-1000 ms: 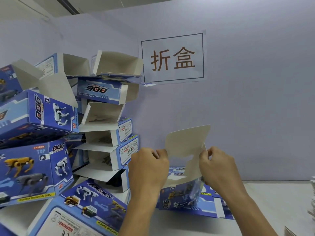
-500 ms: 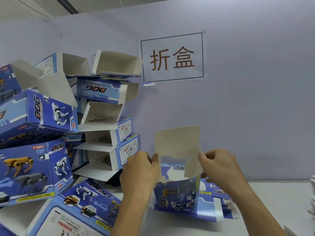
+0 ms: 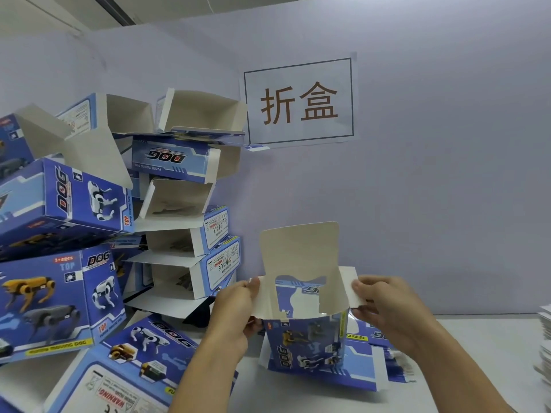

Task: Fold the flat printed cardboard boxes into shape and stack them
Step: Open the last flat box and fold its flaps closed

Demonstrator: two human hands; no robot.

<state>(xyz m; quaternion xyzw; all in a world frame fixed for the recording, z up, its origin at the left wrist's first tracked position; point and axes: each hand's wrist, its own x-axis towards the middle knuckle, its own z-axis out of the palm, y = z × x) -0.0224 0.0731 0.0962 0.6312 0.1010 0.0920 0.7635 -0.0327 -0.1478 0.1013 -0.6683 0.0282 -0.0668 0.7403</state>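
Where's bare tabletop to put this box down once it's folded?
Bare table lies right of the right hand, before the paper stack at the edge. Left is crowded with folded boxes; flat blanks lie under the held box.

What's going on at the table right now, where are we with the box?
A person is folding a printed box that stands upright on the table. The left hand pinches its left side flap, the right hand pinches the right one, and the tall lid flap stands open. Folded boxes are piled at left; flat blanks lie behind.
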